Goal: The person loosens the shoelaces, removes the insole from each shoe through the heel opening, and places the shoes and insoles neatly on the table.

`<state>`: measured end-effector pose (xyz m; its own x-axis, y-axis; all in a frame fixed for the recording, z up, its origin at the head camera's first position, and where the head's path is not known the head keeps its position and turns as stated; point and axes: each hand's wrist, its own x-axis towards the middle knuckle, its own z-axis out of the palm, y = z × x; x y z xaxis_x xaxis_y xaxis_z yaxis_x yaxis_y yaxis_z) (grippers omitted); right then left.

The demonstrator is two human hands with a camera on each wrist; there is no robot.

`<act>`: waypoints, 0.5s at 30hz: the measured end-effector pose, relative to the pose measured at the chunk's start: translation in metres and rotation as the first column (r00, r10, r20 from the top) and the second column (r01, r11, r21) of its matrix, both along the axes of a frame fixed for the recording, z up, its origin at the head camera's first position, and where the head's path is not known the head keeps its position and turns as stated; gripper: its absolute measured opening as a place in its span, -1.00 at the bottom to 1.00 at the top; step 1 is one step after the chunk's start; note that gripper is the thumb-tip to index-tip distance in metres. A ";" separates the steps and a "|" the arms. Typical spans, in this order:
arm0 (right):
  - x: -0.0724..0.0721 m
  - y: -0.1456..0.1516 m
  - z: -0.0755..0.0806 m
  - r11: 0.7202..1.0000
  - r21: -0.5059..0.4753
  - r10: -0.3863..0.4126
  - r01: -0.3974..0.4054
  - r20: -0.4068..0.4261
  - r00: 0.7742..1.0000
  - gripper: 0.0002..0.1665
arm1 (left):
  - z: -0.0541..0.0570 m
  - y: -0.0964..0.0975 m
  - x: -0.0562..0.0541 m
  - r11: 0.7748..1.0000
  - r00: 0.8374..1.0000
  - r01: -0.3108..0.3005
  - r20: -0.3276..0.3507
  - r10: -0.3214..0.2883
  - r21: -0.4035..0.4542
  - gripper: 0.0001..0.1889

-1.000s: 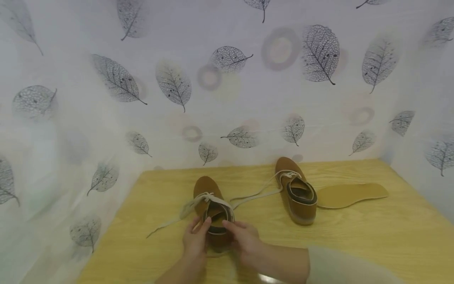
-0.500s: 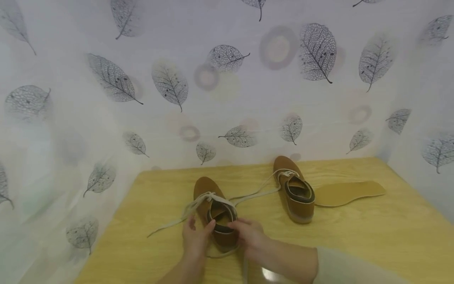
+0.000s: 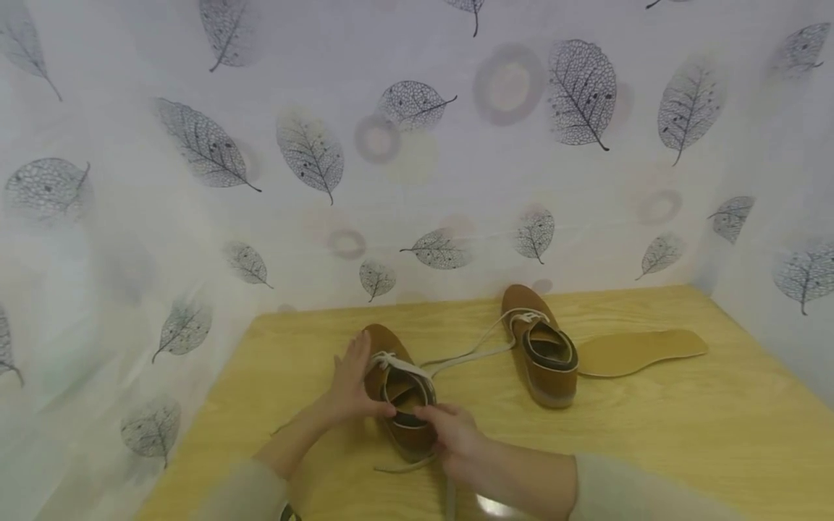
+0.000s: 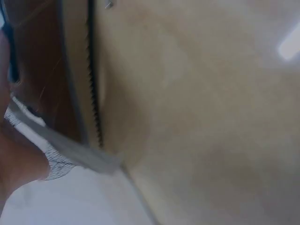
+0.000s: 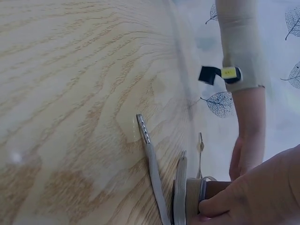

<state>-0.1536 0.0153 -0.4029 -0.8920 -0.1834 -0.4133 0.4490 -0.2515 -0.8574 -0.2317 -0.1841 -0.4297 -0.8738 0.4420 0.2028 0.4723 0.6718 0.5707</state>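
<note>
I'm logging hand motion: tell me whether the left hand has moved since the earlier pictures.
Yes. In the head view, the left hand has moved forward, toward the table's far edge, its fingers now at the held shoe's toe.

Shoe: brown, low-cut, with a dark padded collar edged in pale piping. It sits on the desk, opening upward, toe towards the back edge, heel towards the person. Sole edge is light, with a dark, toothed lower rim. Lace: pale, flat, metal-tipped; crosses the tongue, trails past the collar, loose beside the heel.
</note>
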 end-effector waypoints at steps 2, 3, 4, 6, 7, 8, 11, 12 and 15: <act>0.000 0.000 0.000 1.000 0.012 -0.010 0.010 -0.014 1.000 -0.36 | 0.006 -0.002 -0.011 0.989 0.993 0.114 -0.030 -0.117 -0.096 0.53; 0.000 -0.001 -0.001 1.000 0.018 -0.017 0.017 -0.021 1.000 -0.37 | 0.010 -0.002 -0.016 0.977 0.985 0.165 -0.029 -0.171 -0.135 0.53; 0.000 -0.001 -0.001 0.999 0.023 -0.024 0.024 -0.028 0.999 -0.35 | 0.013 -0.003 -0.020 0.963 0.977 0.206 -0.020 -0.212 -0.175 0.52; 0.000 -0.002 -0.002 0.999 0.036 -0.036 0.037 -0.036 0.999 -0.33 | 0.019 -0.003 -0.029 0.935 0.964 0.263 0.019 -0.266 -0.236 0.49; -0.001 -0.002 -0.002 0.998 0.037 -0.040 0.041 -0.035 0.999 -0.32 | 0.021 -0.004 -0.033 0.921 0.959 0.281 0.037 -0.282 -0.268 0.48; -0.001 -0.002 -0.003 0.998 0.037 -0.042 0.044 -0.036 0.998 -0.34 | 0.022 -0.005 -0.037 0.908 0.954 0.296 0.053 -0.294 -0.296 0.47; -0.002 -0.002 -0.004 0.998 0.039 -0.056 0.057 -0.039 0.998 -0.45 | 0.023 -0.005 -0.049 0.868 0.943 0.330 0.081 -0.323 -0.371 0.42; -0.003 -0.001 -0.004 0.997 0.040 -0.059 0.061 -0.041 0.997 -0.49 | 0.022 -0.005 -0.052 0.855 0.937 0.343 0.084 -0.338 -0.389 0.40; -0.003 0.003 -0.005 0.997 0.042 -0.061 0.063 -0.050 0.997 -0.48 | 0.021 -0.004 -0.058 0.823 0.924 0.371 0.083 -0.373 -0.430 0.37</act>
<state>-0.1563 0.0184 -0.4082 -0.9203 -0.1098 -0.3754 0.3911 -0.2392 -0.8887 -0.2901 -0.1882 -0.4091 -0.6245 0.7768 -0.0806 0.7384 0.6209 0.2630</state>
